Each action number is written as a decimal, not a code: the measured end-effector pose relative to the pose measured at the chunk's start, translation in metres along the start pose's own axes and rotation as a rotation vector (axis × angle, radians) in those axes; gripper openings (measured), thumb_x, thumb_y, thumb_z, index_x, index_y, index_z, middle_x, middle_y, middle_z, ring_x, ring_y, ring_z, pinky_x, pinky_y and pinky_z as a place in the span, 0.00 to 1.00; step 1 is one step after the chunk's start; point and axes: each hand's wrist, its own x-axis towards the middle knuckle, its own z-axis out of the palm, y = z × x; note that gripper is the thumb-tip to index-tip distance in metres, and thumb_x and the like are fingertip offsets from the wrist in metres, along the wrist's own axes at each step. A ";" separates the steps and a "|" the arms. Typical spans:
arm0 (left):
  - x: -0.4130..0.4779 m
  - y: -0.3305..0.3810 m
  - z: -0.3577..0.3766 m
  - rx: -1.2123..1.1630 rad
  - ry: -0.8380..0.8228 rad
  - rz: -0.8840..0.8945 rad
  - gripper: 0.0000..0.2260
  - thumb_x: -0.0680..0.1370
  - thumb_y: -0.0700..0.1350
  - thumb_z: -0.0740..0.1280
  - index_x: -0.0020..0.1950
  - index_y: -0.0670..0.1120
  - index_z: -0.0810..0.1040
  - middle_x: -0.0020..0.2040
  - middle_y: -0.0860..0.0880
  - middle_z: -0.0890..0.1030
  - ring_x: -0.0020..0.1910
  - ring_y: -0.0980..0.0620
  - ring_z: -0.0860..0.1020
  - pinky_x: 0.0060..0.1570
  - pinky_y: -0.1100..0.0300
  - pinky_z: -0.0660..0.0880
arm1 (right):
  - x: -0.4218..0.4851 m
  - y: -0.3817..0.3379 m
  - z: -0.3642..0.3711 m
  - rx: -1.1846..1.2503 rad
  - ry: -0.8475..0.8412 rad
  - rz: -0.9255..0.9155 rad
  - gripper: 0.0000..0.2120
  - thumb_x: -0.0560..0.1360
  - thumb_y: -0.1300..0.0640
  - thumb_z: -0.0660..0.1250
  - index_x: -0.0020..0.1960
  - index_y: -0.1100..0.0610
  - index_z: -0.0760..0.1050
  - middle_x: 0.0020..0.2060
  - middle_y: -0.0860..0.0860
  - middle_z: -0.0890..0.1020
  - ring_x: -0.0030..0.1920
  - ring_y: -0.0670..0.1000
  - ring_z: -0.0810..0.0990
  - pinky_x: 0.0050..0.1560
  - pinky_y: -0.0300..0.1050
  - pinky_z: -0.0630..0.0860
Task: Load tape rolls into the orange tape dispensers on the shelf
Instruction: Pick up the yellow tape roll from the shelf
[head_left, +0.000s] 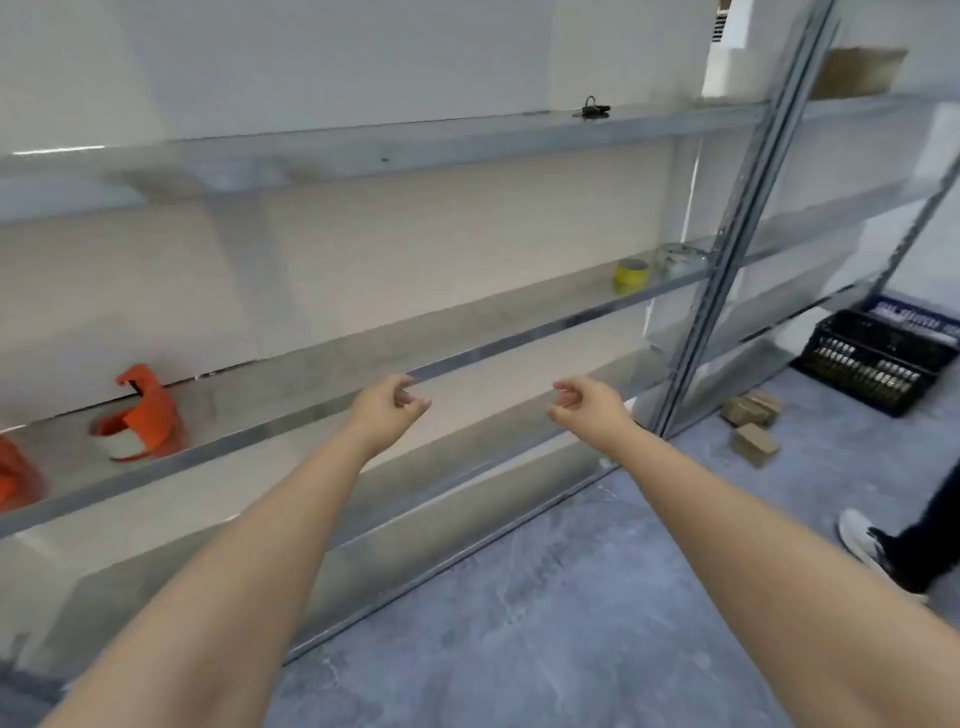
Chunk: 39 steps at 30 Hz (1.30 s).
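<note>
Hands: left hand (392, 402) and right hand (584, 402) empty, fingers loosely curled. Orange plastic dispenser (143, 415), curved shell, on smooth metal shelf (467, 358) at 9 o'clock; yellow tape roll (630, 275), cylindrical, at 1 o'clock.

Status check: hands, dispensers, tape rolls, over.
Left hand and right hand empty, loosely curled. Orange dispenser far left on shelf; yellow tape roll far right. Nothing between.
</note>
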 end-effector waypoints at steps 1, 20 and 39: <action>0.004 0.006 0.012 -0.047 0.007 0.013 0.19 0.76 0.49 0.66 0.66 0.44 0.72 0.57 0.43 0.79 0.56 0.47 0.76 0.54 0.61 0.67 | -0.003 0.006 -0.006 0.016 0.015 0.021 0.20 0.72 0.58 0.68 0.63 0.61 0.72 0.54 0.59 0.80 0.55 0.55 0.78 0.56 0.42 0.71; 0.028 0.171 0.163 -0.240 -0.073 0.183 0.19 0.76 0.50 0.65 0.66 0.47 0.71 0.50 0.49 0.79 0.51 0.51 0.76 0.50 0.60 0.68 | -0.006 0.120 -0.167 0.228 0.183 0.061 0.19 0.74 0.56 0.67 0.63 0.59 0.71 0.56 0.56 0.79 0.55 0.52 0.77 0.57 0.45 0.73; 0.218 0.241 0.255 -0.187 -0.126 0.161 0.19 0.77 0.51 0.64 0.67 0.48 0.69 0.56 0.47 0.79 0.57 0.50 0.76 0.57 0.58 0.70 | 0.212 0.187 -0.233 0.281 0.131 0.024 0.19 0.72 0.53 0.69 0.61 0.55 0.73 0.43 0.44 0.79 0.47 0.45 0.77 0.53 0.42 0.71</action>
